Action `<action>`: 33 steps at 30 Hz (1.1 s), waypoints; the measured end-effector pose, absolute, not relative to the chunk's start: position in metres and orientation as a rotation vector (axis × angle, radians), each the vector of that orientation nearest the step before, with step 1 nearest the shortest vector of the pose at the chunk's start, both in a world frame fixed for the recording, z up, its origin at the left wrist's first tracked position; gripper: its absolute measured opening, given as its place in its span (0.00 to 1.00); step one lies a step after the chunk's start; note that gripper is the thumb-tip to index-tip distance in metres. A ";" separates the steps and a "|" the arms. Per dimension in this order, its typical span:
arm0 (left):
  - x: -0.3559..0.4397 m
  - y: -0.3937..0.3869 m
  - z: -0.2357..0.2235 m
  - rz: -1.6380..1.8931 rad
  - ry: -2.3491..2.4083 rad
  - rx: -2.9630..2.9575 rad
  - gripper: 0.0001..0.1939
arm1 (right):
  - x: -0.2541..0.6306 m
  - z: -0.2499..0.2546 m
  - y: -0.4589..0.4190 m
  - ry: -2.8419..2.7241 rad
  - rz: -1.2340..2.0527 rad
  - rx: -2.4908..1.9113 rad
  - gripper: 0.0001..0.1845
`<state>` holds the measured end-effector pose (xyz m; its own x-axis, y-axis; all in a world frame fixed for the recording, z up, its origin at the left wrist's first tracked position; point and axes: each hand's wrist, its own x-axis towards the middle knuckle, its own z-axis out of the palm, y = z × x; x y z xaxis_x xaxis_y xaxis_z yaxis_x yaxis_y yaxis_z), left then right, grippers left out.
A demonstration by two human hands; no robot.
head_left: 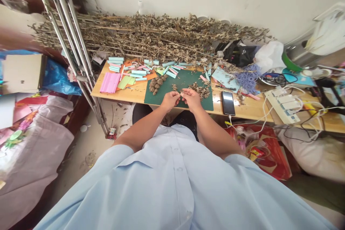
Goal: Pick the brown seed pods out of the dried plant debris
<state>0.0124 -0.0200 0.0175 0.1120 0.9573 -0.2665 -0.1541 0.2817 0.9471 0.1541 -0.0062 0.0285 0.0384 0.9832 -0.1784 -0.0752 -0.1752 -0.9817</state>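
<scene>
My left hand (171, 101) and my right hand (191, 99) meet fingertip to fingertip over the front of a green cutting mat (185, 78). Both are closed in a pinch, and what lies between the fingertips is too small to make out. Left of them on the mat sits a heap of round brown dried clumps (157, 83). Just behind my fingers is a small dried bit (174, 87). To the right, close by my right hand, lies a loose pile of crumbled dried leaves (201, 89).
Long dried plant stalks (151, 34) lie along the wall. Blue and pink paper rolls (140, 72) and pink paper (110, 82) cover the table's left. A phone (228, 103) on a cable, purple cord (247, 78) and a power strip (281, 106) lie right. Metal crutches (78, 50) lean left.
</scene>
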 end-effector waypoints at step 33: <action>0.013 -0.022 0.027 0.989 1.136 0.944 0.09 | 0.153 0.038 -0.001 -0.977 1.342 -1.367 0.21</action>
<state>0.0126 -0.0221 0.0275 0.1347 0.9536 -0.2693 -0.1353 0.2869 0.9484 0.1535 -0.0013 0.0377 0.0775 0.9692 -0.2339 -0.0754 -0.2283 -0.9707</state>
